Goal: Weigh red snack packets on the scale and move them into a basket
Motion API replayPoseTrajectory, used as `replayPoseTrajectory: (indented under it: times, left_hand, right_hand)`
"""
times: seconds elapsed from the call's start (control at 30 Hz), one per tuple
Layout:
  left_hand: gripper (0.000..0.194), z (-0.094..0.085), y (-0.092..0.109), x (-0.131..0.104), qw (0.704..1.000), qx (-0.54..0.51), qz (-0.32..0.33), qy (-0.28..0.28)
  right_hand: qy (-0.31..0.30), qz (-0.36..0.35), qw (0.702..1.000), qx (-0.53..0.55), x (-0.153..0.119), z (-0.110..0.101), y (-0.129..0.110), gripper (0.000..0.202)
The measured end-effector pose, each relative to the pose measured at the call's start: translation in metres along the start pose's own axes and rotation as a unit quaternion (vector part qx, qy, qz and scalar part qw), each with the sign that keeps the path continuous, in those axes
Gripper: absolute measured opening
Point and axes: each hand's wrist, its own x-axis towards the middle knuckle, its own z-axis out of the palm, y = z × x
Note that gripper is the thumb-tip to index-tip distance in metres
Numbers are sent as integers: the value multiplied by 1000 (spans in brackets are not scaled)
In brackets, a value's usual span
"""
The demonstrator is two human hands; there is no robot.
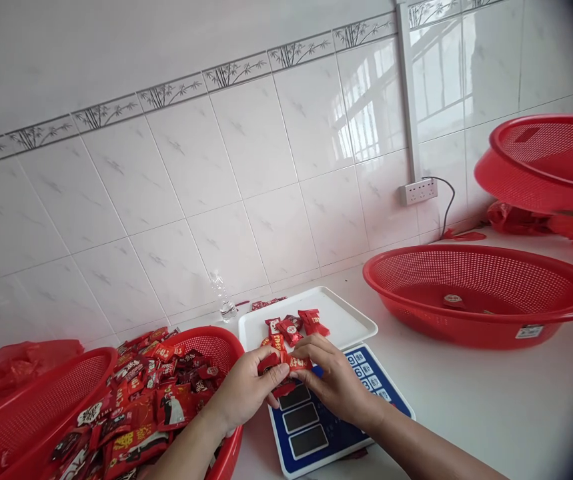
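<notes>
My left hand (246,390) and my right hand (339,380) meet over a digital scale (333,433) with a blue key panel and dark displays. Between the fingers of both are small red candy packets (297,364); how many is partly hidden. Just beyond my fingertips, several red-wrapped candies (313,323) lie on the scale's white tray (351,325). Beside my left forearm stands a red mesh basket (235,347) heaped with wrapped candies (139,427) in red and dark wrappers.
At the far left are another red basket (41,393) and a red plastic bag (31,357). A clear bottle (227,307) stands by the tiled wall. On the right sits a wide red basket (471,327), with another red basket (546,177) above and behind it. A power socket (419,192) is on the wall.
</notes>
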Motion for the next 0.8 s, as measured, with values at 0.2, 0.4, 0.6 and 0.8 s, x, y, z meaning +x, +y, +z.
replayPoseTrajectory:
  times: [0.2, 0.4, 0.6, 0.8]
  left_hand:
    - [42, 0, 0, 1, 1000, -10, 7, 5]
    - [42, -1, -2, 2, 1000, 11, 6, 9]
    - [39, 0, 0, 2, 1000, 22, 2, 5]
    - [30, -4, 3, 3, 998, -13, 14, 63]
  right_hand:
    - [-5, -5, 1000, -19, 0, 0, 0, 12]
    - [-28, -22, 998, -55, 0, -1, 2, 15]
    - [-20, -35, 997, -69, -1, 0, 3, 13]
    - [-19, -31, 993, -116, -2, 2, 6, 23]
